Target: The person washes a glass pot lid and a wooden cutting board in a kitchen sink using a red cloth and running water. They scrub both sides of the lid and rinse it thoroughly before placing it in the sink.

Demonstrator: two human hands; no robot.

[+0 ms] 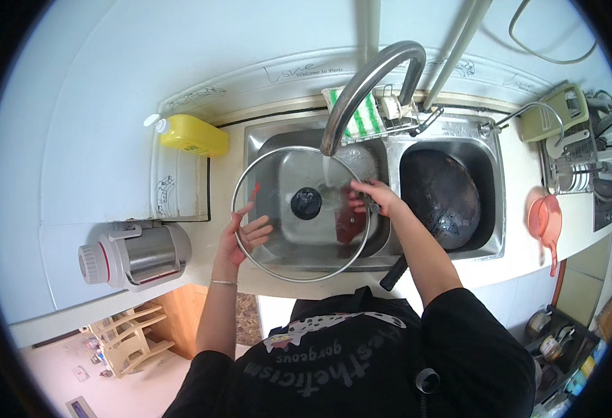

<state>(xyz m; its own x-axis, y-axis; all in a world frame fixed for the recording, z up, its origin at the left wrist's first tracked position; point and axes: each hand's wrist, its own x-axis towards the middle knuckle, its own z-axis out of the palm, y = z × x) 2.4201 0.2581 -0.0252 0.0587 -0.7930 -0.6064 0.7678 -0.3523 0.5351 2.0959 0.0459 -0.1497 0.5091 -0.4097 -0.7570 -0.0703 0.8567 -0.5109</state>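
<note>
A round glass pot lid [285, 245] with a metal rim and a dark knob [306, 204] is held over the left basin [251, 138] of a steel double sink. My left hand [238, 235] holds its left edge, thumb and fingers on either side of the glass. At the right edge is my right hand [376, 197], gripping the rim; a dark, rough wad [374, 207], perhaps a scourer, shows by its fingers. Water [327, 170] runs from the curved metal faucet [374, 83] onto the lid. Through the glass a dark red thing [350, 224] is visible, its kind unclear.
A blackened wok [442, 198] lies bottom up in the right basin, its handle [394, 273] jutting over the front edge. Around the sink stand a yellow bottle [193, 135], a steel kettle [152, 255], a green-striped cloth [358, 115], a pink ladle [545, 217] and a dish rack [572, 162].
</note>
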